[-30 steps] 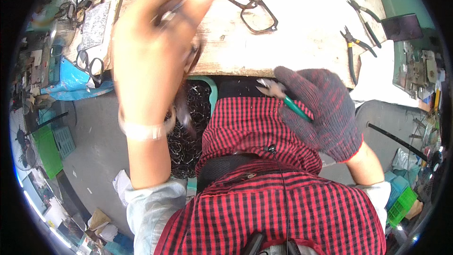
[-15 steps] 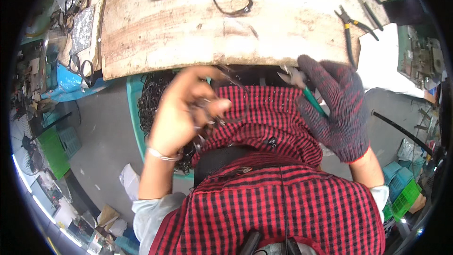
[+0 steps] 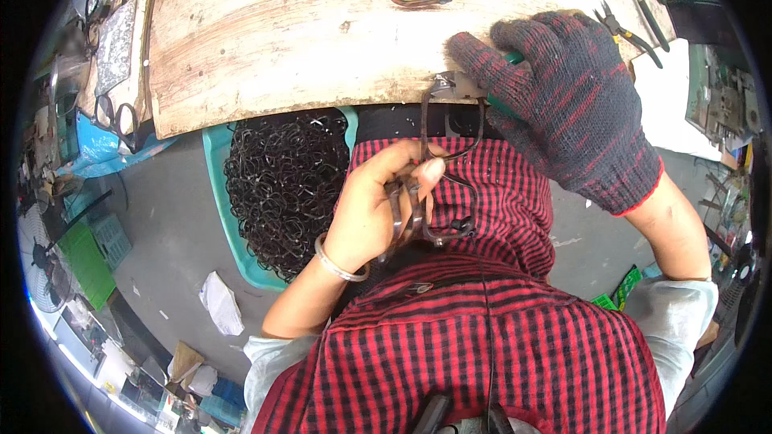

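Where hands (image 3: 368, 207) work, eyeglass frame (image 3: 425, 122) between, pliers (image 3: 463, 86) at its rim

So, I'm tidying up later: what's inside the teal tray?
The tray holds a heap of dark, curly pieces with paler bits among them. It covers the tray's bottom, the table hides the far edge, and the left hand and forearm hide the near right corner.

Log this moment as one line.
LEFT: bare hand holds dark brown glasses frame | RIGHT: dark knit-gloved hand grips green-handled metal nippers, jaws at frame's far rim | NEARBY: teal tray of dark curly pieces
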A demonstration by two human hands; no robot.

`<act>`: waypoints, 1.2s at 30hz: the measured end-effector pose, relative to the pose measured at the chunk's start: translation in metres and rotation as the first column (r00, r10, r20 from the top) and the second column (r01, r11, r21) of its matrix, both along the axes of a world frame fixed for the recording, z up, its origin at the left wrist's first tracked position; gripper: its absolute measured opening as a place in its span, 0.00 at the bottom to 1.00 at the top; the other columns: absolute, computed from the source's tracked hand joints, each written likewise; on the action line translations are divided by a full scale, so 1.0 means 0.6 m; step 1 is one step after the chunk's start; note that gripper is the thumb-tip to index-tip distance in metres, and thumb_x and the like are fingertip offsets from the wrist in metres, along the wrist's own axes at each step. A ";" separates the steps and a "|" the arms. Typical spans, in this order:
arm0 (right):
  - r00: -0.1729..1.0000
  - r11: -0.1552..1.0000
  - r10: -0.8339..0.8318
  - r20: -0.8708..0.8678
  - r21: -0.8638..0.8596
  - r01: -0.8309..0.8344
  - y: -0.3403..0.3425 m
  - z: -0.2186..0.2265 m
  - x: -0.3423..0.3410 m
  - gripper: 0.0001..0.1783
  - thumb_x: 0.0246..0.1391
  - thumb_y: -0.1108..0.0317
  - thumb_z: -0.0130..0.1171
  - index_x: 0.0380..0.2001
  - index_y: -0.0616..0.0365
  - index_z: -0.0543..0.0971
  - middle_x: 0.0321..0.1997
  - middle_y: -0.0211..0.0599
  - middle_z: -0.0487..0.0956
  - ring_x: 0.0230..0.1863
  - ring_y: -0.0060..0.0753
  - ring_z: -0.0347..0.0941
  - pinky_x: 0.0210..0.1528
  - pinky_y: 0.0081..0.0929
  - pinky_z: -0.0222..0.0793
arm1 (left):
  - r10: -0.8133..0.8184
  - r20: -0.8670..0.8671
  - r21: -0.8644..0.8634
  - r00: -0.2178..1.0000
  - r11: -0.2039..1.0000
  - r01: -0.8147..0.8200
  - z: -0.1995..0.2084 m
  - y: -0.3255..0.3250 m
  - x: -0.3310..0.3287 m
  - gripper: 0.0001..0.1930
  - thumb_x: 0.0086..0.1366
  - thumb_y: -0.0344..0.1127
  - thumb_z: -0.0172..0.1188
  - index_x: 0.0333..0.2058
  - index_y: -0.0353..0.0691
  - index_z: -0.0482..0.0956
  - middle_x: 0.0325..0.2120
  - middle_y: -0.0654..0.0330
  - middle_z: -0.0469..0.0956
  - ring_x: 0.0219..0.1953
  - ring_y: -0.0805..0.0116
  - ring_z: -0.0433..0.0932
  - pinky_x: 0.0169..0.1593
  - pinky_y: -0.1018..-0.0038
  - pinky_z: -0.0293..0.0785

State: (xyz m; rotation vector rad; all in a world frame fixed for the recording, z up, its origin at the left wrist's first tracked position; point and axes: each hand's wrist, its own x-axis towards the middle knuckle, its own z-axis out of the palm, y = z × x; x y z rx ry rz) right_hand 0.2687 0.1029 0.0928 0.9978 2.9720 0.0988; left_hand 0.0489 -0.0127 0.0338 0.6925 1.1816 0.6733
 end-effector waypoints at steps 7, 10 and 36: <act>0.975 0.970 0.220 0.030 0.101 -0.222 0.059 0.001 -0.006 0.32 0.46 0.58 0.70 0.59 0.42 0.80 0.49 0.36 0.80 0.50 0.44 0.76 0.55 0.44 0.72 | 0.019 -0.001 0.027 1.000 0.999 -0.019 -0.026 0.003 -0.010 0.14 0.75 0.38 0.63 0.28 0.43 0.75 0.20 0.74 0.69 0.21 0.84 0.69 0.23 0.80 0.61; 0.940 0.953 0.296 0.169 0.010 -0.302 0.081 0.026 -0.027 0.25 0.57 0.60 0.61 0.59 0.45 0.79 0.31 0.30 0.76 0.32 0.36 0.74 0.38 0.38 0.69 | 0.015 0.021 0.053 1.000 0.998 -0.016 -0.035 -0.001 -0.012 0.14 0.76 0.38 0.63 0.29 0.42 0.75 0.20 0.73 0.70 0.21 0.84 0.69 0.24 0.80 0.62; 0.182 -0.224 -0.974 0.133 -0.665 -0.713 -0.170 -0.057 0.069 0.41 0.66 0.51 0.60 0.72 0.66 0.62 0.59 0.56 0.79 0.52 0.52 0.82 0.59 0.58 0.77 | -0.013 0.378 0.507 0.926 0.839 -0.195 0.039 0.070 -0.079 0.15 0.67 0.41 0.68 0.41 0.33 0.83 0.33 0.56 0.81 0.30 0.70 0.80 0.44 0.72 0.77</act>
